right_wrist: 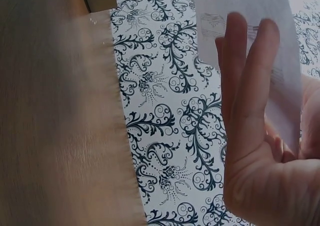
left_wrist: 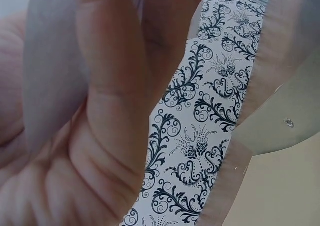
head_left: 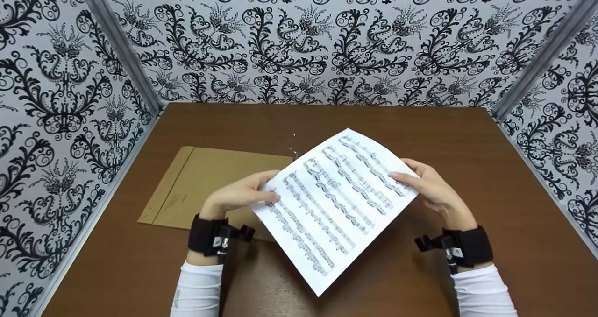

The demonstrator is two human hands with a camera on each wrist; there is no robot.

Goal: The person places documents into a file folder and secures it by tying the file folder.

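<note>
A white sheet of printed music (head_left: 334, 205) is held up at a slant over the table in the head view. My left hand (head_left: 245, 191) pinches its left edge, thumb on the printed face and fingers behind. On the opposite edge my right hand (head_left: 427, 184) grips the paper the same way. In the right wrist view, fingers of the right hand (right_wrist: 255, 96) lie against the back of the sheet (right_wrist: 285, 106). The left wrist view has the paper (left_wrist: 52, 61) between thumb and fingers of the left hand (left_wrist: 110, 111).
A brown envelope (head_left: 219, 177) with a flap crease lies on the wooden table (head_left: 406, 279), left of and partly behind the sheet. Small shiny bits of string show by its upper right corner. Patterned walls (head_left: 303, 41) enclose the table at the back and sides.
</note>
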